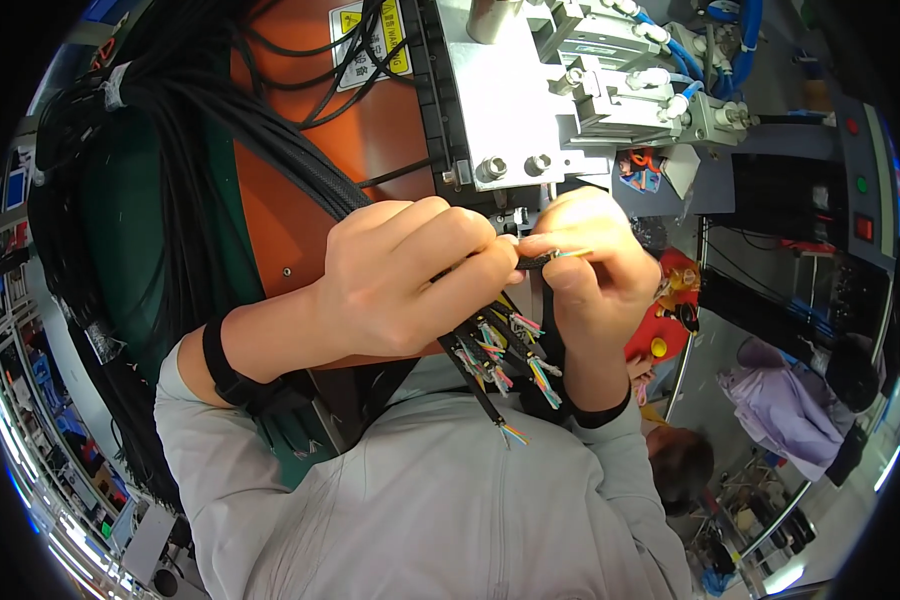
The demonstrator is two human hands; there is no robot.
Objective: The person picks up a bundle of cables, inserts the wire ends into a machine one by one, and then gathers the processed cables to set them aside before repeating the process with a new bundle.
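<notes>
My left hand is closed around a bundle of black braided cables that comes in from the upper left. Below that hand hang the stripped cable ends, with several thin coloured wires fanning out of each. One cable end bridges the gap between both hands. My right hand pinches its fine wires, a yellow one among them, between thumb and forefinger. Both hands are just under a metal machine head. The fingers hide most of the gripped part of the bundle.
Pneumatic cylinders with blue hoses sit at the upper right. An orange panel and a green surface lie behind more black cables at left. Another person is at lower right, near a lilac garment.
</notes>
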